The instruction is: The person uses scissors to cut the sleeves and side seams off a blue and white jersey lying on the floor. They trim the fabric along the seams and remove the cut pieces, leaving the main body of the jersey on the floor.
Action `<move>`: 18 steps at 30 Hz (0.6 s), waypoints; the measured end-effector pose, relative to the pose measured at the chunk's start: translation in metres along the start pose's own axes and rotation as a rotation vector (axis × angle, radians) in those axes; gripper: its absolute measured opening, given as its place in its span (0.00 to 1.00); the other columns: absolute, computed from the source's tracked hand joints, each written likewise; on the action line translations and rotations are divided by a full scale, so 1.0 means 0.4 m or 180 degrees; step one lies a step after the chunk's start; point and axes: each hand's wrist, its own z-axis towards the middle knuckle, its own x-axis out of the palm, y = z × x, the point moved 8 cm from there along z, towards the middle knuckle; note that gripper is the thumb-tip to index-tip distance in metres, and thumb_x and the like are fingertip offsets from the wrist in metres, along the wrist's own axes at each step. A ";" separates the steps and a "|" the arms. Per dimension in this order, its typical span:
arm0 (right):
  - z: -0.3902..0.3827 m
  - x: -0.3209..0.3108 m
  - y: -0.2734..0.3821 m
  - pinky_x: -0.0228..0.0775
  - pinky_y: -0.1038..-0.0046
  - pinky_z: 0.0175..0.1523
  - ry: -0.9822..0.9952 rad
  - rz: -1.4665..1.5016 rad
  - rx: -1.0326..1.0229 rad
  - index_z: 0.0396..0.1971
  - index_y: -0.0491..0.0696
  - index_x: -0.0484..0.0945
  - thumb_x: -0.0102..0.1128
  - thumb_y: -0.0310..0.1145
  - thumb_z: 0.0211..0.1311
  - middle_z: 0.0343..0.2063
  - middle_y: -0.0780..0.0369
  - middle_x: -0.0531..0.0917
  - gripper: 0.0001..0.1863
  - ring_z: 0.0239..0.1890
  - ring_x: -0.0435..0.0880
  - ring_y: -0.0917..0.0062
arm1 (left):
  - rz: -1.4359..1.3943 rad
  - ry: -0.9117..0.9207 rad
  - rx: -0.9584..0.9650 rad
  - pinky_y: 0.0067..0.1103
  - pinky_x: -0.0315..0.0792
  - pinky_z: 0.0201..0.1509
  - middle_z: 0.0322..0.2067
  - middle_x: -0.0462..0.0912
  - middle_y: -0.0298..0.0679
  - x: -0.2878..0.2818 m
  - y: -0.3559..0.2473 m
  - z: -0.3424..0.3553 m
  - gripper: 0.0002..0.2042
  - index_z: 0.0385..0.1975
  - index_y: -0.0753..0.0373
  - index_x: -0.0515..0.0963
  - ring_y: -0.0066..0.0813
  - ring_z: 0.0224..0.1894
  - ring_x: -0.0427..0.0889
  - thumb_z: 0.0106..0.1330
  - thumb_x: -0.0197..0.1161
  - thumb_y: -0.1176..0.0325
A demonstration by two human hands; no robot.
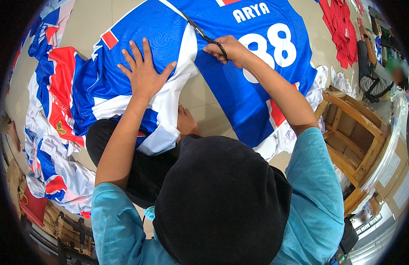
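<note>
My left hand [142, 73] presses flat, fingers spread, on a blue jersey piece [125, 31] with a white panel and a small red patch. My right hand [224, 52] grips black scissors [197, 28], their blades angled up-left along a white strip where this piece meets another blue piece [279, 92] bearing large white lettering and numerals. Below that junction the floor [204, 97] shows between the two pieces. My bare foot [186, 119] is under the lower edge of the white panel.
Piles of blue, red and white fabric [61, 97] cover the left side. Red cloth [339, 31] lies at upper right. A wooden frame [354, 137] and cardboard boxes [392, 185] stand at right. Another person [372, 75] is at the far right edge.
</note>
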 end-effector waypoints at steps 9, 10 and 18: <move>-0.010 -0.002 0.015 0.57 0.79 0.21 -0.0027 -0.0042 0.0042 0.18 0.47 0.77 0.76 0.41 0.53 0.15 0.67 0.74 0.18 0.14 0.68 0.83 | -0.0001 -0.0032 0.0019 0.71 0.31 0.70 0.78 0.39 0.64 -0.001 0.001 0.000 0.57 0.80 0.55 0.45 0.74 0.78 0.35 0.58 0.64 0.29; -0.006 -0.003 0.014 0.57 0.79 0.21 -0.0024 -0.0028 0.0057 0.18 0.47 0.77 0.76 0.42 0.53 0.14 0.67 0.74 0.18 0.14 0.68 0.83 | 0.0001 -0.0034 0.0023 0.71 0.31 0.70 0.78 0.39 0.64 -0.001 0.001 0.000 0.57 0.80 0.55 0.45 0.74 0.78 0.35 0.58 0.64 0.29; 0.039 0.001 0.034 0.57 0.82 0.21 0.0123 -0.0103 0.0052 0.20 0.50 0.79 0.73 0.44 0.57 0.15 0.71 0.74 0.16 0.15 0.69 0.88 | 0.0000 -0.0039 0.0015 0.71 0.31 0.70 0.78 0.39 0.64 -0.001 0.001 0.000 0.57 0.80 0.55 0.46 0.74 0.78 0.36 0.57 0.65 0.29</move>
